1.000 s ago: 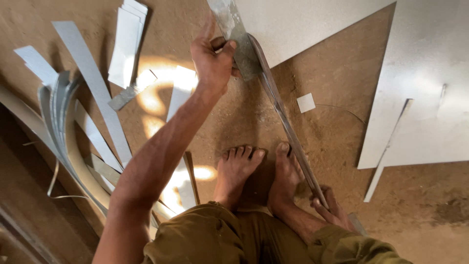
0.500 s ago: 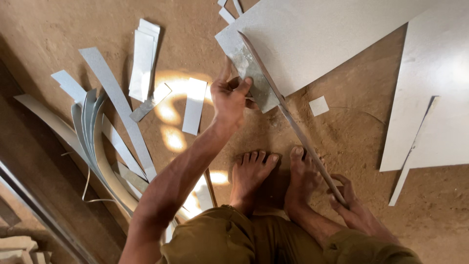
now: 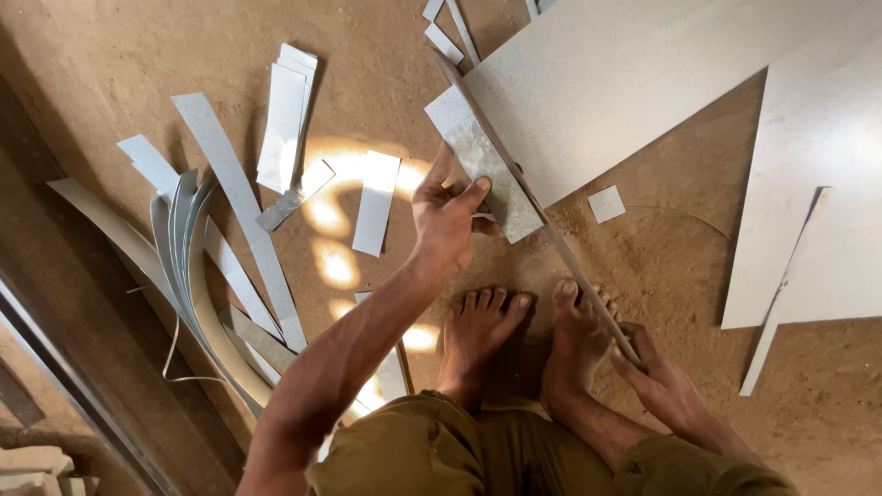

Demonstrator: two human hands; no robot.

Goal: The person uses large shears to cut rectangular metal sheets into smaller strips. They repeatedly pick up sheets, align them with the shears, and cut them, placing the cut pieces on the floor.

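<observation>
A small metal strip (image 3: 487,179) lies on the dirt floor just ahead of the left hand (image 3: 447,220), its near edge under that hand's fingertips. It sits tight against a long thin blade (image 3: 533,207) that runs slantwise from beyond the left hand back to the right hand (image 3: 657,381). The far end of the strip meets the corner of a big grey sheet (image 3: 643,83), which spreads away past both hands.

The left hand is half closed: thumb and fingers pinch the near edge of the strip and press it flat. The right hand is low, beside the right foot (image 3: 579,340), and wrapped around the near end of the blade; its fingers are closed on it, though the grip itself is partly hidden by the foot. The left foot (image 3: 473,335) stands between the two arms.

Left of the left hand, well apart, lie cut offcuts (image 3: 289,119) stacked together, one loose short piece (image 3: 375,202), and a bundle of long curved strips (image 3: 197,266). A small square scrap (image 3: 606,204) lies to the right of the blade.
</observation>
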